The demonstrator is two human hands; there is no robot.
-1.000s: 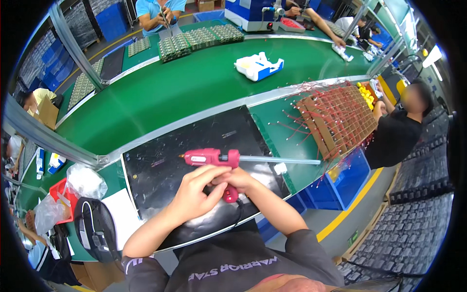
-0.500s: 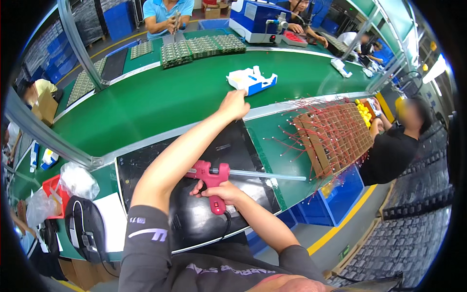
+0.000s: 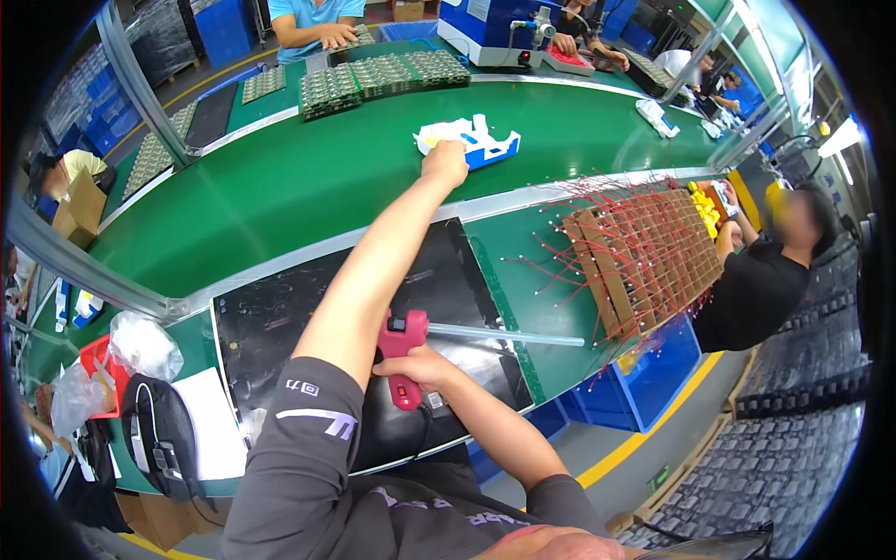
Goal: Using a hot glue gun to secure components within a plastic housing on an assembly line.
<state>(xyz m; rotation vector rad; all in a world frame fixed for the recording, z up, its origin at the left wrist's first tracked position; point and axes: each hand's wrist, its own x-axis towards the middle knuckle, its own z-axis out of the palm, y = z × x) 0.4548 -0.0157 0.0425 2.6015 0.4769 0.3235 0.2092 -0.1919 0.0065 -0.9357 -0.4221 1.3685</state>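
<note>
My left hand (image 3: 445, 164) reaches out over the green belt, its fingers closed at the near edge of a white and blue plastic housing (image 3: 490, 149). The fingertips are partly hidden behind the hand. My right hand (image 3: 422, 367) grips a pink-red hot glue gun (image 3: 405, 392) by its handle, close to my body. A long translucent glue stick (image 3: 509, 334) juts from the gun toward the right. Part of the gun is covered by my left forearm. Beneath both lies a black mat (image 3: 280, 327) on the bench.
To the right stands a cardboard divider box (image 3: 649, 261) full of red wires, some overhanging the bench. A person (image 3: 765, 280) works beyond it. At left are a black mesh bag (image 3: 161, 434), white paper (image 3: 210, 425) and a red bin (image 3: 98, 359). Circuit boards (image 3: 383, 79) line the belt's far side.
My left hand has moved forward onto the housing, which has shifted slightly left. The glue gun stays in my right hand. Across the belt, a person's hands have moved to the boards.
</note>
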